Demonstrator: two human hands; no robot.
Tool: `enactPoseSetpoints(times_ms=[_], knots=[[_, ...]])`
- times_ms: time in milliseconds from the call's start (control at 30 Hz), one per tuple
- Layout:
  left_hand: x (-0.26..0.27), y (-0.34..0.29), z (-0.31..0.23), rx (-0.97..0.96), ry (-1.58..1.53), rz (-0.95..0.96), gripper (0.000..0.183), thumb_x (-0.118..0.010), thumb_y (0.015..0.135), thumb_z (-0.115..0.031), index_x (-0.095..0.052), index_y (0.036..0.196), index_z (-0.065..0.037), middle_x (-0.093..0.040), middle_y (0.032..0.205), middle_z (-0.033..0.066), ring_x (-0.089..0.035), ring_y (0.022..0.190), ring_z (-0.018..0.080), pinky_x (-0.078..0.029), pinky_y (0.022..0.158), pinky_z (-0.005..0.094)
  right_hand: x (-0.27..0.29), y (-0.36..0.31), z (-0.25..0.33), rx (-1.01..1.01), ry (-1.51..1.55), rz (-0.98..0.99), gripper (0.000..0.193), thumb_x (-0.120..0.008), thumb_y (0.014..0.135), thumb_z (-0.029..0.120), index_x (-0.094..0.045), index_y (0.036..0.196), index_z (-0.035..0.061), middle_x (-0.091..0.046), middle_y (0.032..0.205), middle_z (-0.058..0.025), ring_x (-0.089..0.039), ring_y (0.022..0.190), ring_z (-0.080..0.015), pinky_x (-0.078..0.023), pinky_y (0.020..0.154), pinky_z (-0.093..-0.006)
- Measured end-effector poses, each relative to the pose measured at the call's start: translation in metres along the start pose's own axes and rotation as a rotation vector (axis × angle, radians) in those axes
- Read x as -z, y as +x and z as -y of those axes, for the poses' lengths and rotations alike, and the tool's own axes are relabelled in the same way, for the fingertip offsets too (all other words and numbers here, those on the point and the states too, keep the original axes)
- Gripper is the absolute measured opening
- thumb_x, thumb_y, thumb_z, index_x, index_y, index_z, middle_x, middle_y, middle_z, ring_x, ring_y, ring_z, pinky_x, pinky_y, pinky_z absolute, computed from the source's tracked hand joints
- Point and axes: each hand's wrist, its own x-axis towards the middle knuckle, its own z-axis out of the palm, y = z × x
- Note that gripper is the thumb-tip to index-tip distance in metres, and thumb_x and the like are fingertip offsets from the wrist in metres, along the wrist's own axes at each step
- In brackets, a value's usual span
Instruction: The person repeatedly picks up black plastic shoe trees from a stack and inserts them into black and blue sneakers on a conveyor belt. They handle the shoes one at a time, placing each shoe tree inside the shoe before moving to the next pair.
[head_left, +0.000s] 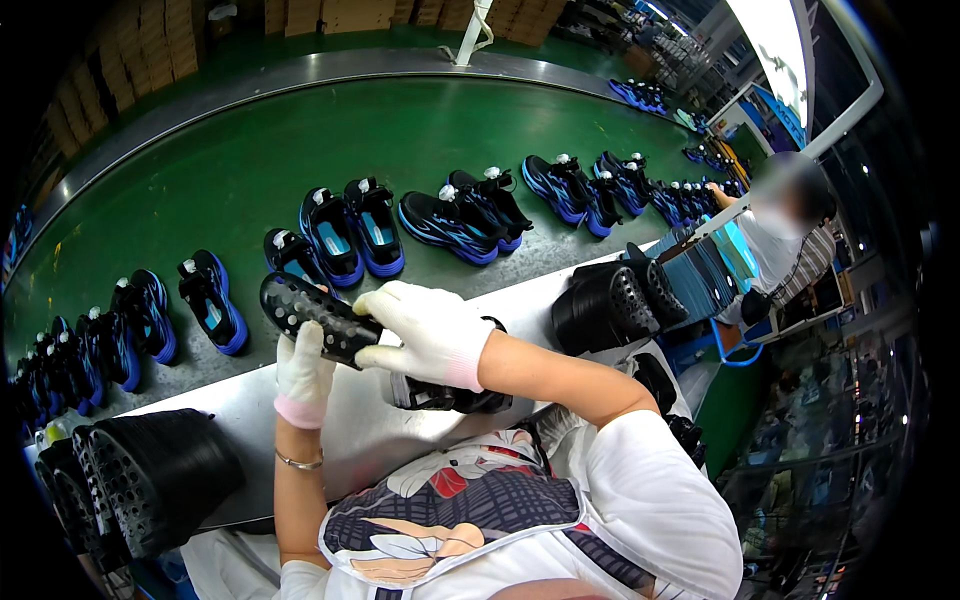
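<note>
In front of me I hold up a black, sole-shaped piece (312, 318) dotted with round holes. My left hand (304, 378), in a white glove with a pink cuff, grips it from the near side, finger against the dotted face. My right hand (428, 332), gloved the same way, closes on its right end. Below the right wrist, a black shoe-like item (425, 395) lies on the white ledge, partly covered by that hand and arm. Just beyond the held piece, a black and blue sneaker (293, 253) stands partly hidden behind it.
Several black and blue sneakers (328, 235) with white stuffing line the green conveyor belt (200, 150). Stacks of black perforated pieces stand on the white ledge (360, 450), one at left (165, 475) and one at right (605, 308). A co-worker (785, 240) is at the far right.
</note>
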Motion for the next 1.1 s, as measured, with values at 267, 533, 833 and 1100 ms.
enactPoseSetpoints(times_ms=[267, 533, 833, 1100], knots=[[0.001, 0.011, 0.017, -0.125, 0.15, -0.248, 0.042, -0.06, 0.095, -0.02, -0.042, 0.128, -0.002, -0.056, 0.114, 0.0081, -0.058, 0.104, 0.0218, -0.053, 0.087, 0.0404, -0.02, 0.014, -0.017, -0.184, -0.17, 0.099, 0.038, -0.061, 0.086, 0.041, -0.055, 0.093, 0.0046, -0.063, 0.081, -0.0177, -0.063, 0.076, -0.0365, -0.051, 0.067, -0.0447], [0.008, 0.014, 0.0, 0.179, 0.587, -0.306, 0.036, -0.061, 0.094, -0.032, -0.059, 0.117, -0.004, -0.064, 0.102, 0.0054, -0.061, 0.088, 0.0146, -0.052, 0.074, 0.0274, -0.026, 0.025, -0.04, -0.16, -0.089, 0.042, 0.035, -0.061, 0.085, 0.039, -0.06, 0.09, 0.0047, -0.064, 0.075, -0.0205, -0.064, 0.072, -0.0393, -0.051, 0.066, -0.0464], [0.047, 0.019, 0.015, -0.303, 1.352, -0.385, 0.035, -0.072, 0.079, -0.023, -0.062, 0.107, -0.005, -0.057, 0.106, 0.012, -0.06, 0.092, 0.0303, -0.051, 0.079, 0.0375, -0.021, 0.075, -0.056, -0.316, -0.015, 0.18, 0.043, -0.058, 0.083, 0.041, -0.063, 0.079, -0.0021, -0.062, 0.071, -0.022, -0.063, 0.066, -0.0344, -0.05, 0.064, -0.0385], [0.06, 0.032, 0.02, -0.199, 1.646, -0.387, 0.026, -0.067, 0.082, -0.02, -0.066, 0.106, -0.01, -0.06, 0.103, 0.0085, -0.056, 0.096, 0.0314, -0.047, 0.084, 0.0407, -0.024, 0.149, -0.046, -0.306, -0.182, 0.474, 0.052, -0.053, 0.078, 0.046, -0.069, 0.079, -0.003, -0.064, 0.067, -0.0201, -0.064, 0.065, -0.0314, -0.052, 0.067, -0.0383]])
